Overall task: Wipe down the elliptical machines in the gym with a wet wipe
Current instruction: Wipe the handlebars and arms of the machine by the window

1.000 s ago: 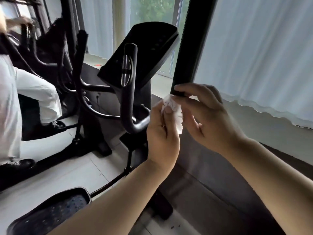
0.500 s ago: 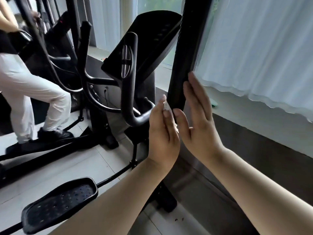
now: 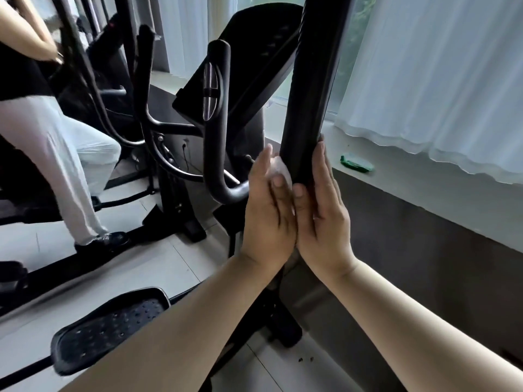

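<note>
Nearest, lower left: black studded pedal [image 3: 113,326] of the elliptical, lying over pale floor tiles [image 3: 158,267]. Both my forearms reach up from the bottom edge toward the machine's thick black upright handlebar [image 3: 311,94]. My left hand [image 3: 268,216] and my right hand [image 3: 322,216] stand with fingers straight and pointing upward, palms facing each other, flat against opposite sides of the handlebar's lower end; the heels of the hands meet below it. Neither hand is curled round anything. The wet wipe [image 3: 280,171], white and crumpled, sits between my left fingers and the left side of the handlebar, pressed there by the flat fingers; only a small part shows above my fingertips. Just left of the hands: curved fixed handle [image 3: 218,123] with a silver sensor strip, black, bending under toward the post. Behind it, the tilted black console [image 3: 249,60]. To the right, past the handlebar: a grey window ledge [image 3: 410,182] with a green packet [image 3: 356,164] lying on it, under the hem of a white sheer curtain [image 3: 438,80]. Far left: another person [image 3: 56,154] in pale trousers and dark shoes standing on the neighbouring machine, partly blurred.
</note>
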`<state>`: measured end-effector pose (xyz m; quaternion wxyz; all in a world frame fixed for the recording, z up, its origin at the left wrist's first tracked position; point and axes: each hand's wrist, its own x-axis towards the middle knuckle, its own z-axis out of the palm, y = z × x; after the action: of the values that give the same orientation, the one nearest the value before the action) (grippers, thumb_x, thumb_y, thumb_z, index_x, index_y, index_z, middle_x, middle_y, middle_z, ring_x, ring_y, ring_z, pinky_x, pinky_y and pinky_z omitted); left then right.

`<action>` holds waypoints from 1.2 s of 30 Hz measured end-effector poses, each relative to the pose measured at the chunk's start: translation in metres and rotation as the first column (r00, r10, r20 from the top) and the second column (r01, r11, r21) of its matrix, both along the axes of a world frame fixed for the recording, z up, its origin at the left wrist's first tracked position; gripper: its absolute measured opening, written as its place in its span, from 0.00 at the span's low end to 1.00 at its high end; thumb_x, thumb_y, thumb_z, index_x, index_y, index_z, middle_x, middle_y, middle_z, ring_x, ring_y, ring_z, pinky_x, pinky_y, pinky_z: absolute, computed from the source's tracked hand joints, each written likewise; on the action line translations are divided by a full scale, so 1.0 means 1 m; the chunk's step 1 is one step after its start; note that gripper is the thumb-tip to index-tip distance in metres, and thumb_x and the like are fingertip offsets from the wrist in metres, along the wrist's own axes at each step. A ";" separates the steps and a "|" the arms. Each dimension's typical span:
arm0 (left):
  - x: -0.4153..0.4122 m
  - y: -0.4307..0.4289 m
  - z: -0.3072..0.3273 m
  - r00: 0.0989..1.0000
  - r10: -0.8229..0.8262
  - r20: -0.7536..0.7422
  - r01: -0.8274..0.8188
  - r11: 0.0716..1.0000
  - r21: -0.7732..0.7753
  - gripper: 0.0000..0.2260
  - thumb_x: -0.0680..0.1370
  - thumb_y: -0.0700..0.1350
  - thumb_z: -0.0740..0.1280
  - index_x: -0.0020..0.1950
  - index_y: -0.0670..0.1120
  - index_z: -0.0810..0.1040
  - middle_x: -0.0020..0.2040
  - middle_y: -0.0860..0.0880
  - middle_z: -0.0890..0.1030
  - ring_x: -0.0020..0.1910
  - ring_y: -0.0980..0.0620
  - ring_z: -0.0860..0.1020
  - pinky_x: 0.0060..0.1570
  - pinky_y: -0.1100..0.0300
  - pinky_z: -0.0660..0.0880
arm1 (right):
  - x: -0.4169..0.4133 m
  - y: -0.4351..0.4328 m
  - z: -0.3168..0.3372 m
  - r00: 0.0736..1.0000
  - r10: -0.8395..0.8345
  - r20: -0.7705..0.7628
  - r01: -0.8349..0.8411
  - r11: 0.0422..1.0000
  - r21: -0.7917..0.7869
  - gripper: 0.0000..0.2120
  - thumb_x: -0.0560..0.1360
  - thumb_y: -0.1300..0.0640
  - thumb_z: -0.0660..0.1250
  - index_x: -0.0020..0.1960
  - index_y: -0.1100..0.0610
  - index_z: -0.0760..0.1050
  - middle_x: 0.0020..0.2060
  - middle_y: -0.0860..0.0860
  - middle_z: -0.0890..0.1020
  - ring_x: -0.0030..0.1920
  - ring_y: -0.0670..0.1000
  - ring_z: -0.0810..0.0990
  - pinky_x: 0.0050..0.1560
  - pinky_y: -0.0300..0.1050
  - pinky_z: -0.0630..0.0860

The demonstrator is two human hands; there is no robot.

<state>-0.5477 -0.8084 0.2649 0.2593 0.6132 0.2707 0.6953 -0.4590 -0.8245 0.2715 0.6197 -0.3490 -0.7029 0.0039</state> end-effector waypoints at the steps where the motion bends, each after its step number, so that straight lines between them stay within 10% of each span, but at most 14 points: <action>1: 0.000 0.006 0.001 0.998 0.060 -0.018 -0.059 0.997 0.055 0.19 0.86 0.41 0.55 0.72 0.30 0.60 0.64 0.54 0.74 0.63 0.62 0.76 0.64 0.62 0.73 | 0.000 0.000 0.000 1.000 0.007 -0.009 -0.007 1.000 -0.009 0.26 0.83 0.66 0.59 0.77 0.65 0.55 0.77 0.58 0.60 0.80 0.52 0.60 0.77 0.41 0.60; 5: 0.000 0.005 0.000 1.000 0.029 0.005 -0.029 0.993 0.110 0.11 0.86 0.39 0.51 0.65 0.35 0.65 0.58 0.46 0.78 0.55 0.51 0.80 0.54 0.58 0.78 | 0.002 -0.001 -0.003 0.999 0.018 -0.034 -0.019 0.999 -0.040 0.25 0.83 0.66 0.59 0.78 0.62 0.55 0.77 0.57 0.62 0.79 0.53 0.61 0.77 0.41 0.60; 12: 0.003 -0.005 -0.041 0.985 0.168 -0.031 -0.166 0.984 0.068 0.14 0.84 0.37 0.52 0.61 0.27 0.67 0.57 0.55 0.75 0.56 0.67 0.75 0.56 0.70 0.72 | 0.000 -0.004 -0.013 0.999 0.007 -0.053 -0.010 0.998 -0.061 0.26 0.83 0.65 0.59 0.78 0.62 0.55 0.76 0.55 0.66 0.77 0.51 0.65 0.75 0.39 0.63; 17: 0.008 -0.001 -0.018 0.998 0.066 0.017 -0.067 0.995 0.069 0.09 0.86 0.36 0.50 0.60 0.32 0.65 0.51 0.41 0.77 0.47 0.51 0.78 0.49 0.61 0.76 | 0.003 -0.004 -0.015 0.997 0.028 -0.076 -0.034 0.996 -0.086 0.26 0.83 0.64 0.60 0.78 0.59 0.55 0.73 0.62 0.72 0.73 0.56 0.72 0.72 0.51 0.70; 22: 0.000 -0.009 -0.061 0.994 0.099 -0.055 -0.100 0.995 -0.015 0.12 0.87 0.49 0.50 0.57 0.42 0.67 0.42 0.60 0.73 0.36 0.61 0.73 0.40 0.67 0.72 | 0.003 -0.002 -0.026 0.998 0.007 -0.065 -0.012 0.997 -0.080 0.26 0.84 0.61 0.60 0.79 0.59 0.55 0.73 0.60 0.73 0.70 0.58 0.75 0.68 0.55 0.73; 31: 0.004 -0.008 -0.043 0.995 0.077 -0.068 -0.083 0.993 -0.086 0.12 0.86 0.45 0.52 0.62 0.42 0.71 0.49 0.53 0.80 0.52 0.60 0.80 0.54 0.64 0.76 | 0.003 -0.003 -0.032 0.995 0.019 -0.095 -0.031 0.992 -0.124 0.26 0.84 0.61 0.61 0.79 0.57 0.55 0.70 0.60 0.75 0.71 0.55 0.75 0.71 0.52 0.72; 36: 0.000 -0.006 -0.073 0.996 0.068 -0.061 -0.073 0.995 -0.067 0.20 0.87 0.47 0.50 0.71 0.34 0.66 0.63 0.39 0.77 0.63 0.38 0.78 0.62 0.38 0.75 | 0.003 -0.001 -0.044 0.995 0.020 -0.101 -0.035 0.988 -0.153 0.27 0.84 0.56 0.59 0.80 0.51 0.53 0.68 0.57 0.78 0.67 0.51 0.78 0.68 0.53 0.75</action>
<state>-0.5473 -0.8147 0.1919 0.2476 0.6141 0.3236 0.6759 -0.4562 -0.8256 0.2273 0.6248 -0.3855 -0.6737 0.0841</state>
